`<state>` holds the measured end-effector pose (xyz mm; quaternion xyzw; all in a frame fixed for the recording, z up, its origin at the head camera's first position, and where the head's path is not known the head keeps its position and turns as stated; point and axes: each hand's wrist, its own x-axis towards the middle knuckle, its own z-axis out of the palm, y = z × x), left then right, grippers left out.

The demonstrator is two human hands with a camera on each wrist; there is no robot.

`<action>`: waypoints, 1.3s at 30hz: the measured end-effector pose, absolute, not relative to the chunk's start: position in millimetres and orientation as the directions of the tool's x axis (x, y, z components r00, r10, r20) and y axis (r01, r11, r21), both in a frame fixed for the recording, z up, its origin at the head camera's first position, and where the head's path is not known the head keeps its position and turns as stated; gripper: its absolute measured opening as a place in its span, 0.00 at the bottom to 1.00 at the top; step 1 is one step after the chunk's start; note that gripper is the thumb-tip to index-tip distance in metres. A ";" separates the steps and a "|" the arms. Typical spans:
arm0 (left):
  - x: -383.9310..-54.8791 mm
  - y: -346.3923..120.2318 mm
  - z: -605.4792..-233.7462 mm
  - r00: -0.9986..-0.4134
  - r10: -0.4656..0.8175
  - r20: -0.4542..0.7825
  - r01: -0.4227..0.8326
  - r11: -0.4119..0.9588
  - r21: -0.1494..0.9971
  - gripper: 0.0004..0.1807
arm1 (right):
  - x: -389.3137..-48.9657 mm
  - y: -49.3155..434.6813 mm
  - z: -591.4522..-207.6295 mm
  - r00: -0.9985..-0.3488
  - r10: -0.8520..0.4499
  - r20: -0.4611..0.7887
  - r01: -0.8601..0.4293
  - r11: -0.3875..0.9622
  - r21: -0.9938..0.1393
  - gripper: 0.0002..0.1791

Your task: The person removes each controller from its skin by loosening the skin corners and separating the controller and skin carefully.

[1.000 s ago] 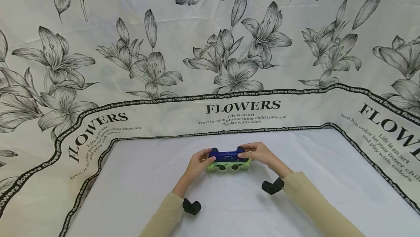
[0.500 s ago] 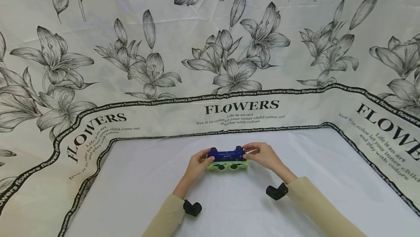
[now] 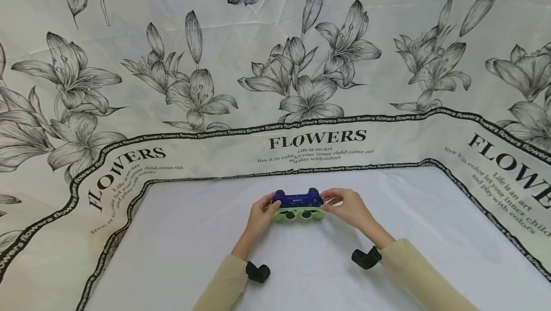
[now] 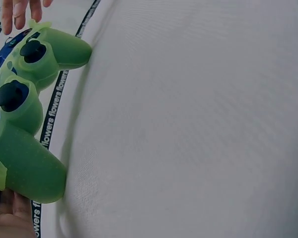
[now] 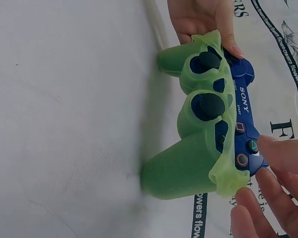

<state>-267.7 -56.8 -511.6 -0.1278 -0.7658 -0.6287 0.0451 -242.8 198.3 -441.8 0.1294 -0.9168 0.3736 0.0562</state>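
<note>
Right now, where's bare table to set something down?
Bare table: left of the left sleeve, right of the right sleeve, and between the wrist mounts, on the wearer's side of the controller. A narrower strip lies behind it. Crowded: at the controller, left hand gripping one end, right hand at the other.
</note>
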 end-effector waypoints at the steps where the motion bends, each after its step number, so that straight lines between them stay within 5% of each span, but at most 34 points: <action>1: -267.8 -56.2 -511.9 -0.964 0.134 0.231 0.253 0.175 0.952 0.27 | -242.1 197.2 -442.0 -0.959 -0.190 0.208 -0.281 0.688 -0.669 0.16; 20: -268.8 -51.5 -508.6 -0.970 0.100 0.220 0.234 0.166 0.958 0.25 | -237.7 175.9 -443.9 -0.912 -0.241 0.332 -0.404 0.671 -0.622 0.14; 39: -246.3 -53.7 -478.3 -0.971 0.111 0.213 0.230 0.179 0.957 0.23 | -238.9 164.2 -447.3 -0.907 -0.276 0.317 -0.402 0.791 -0.462 0.12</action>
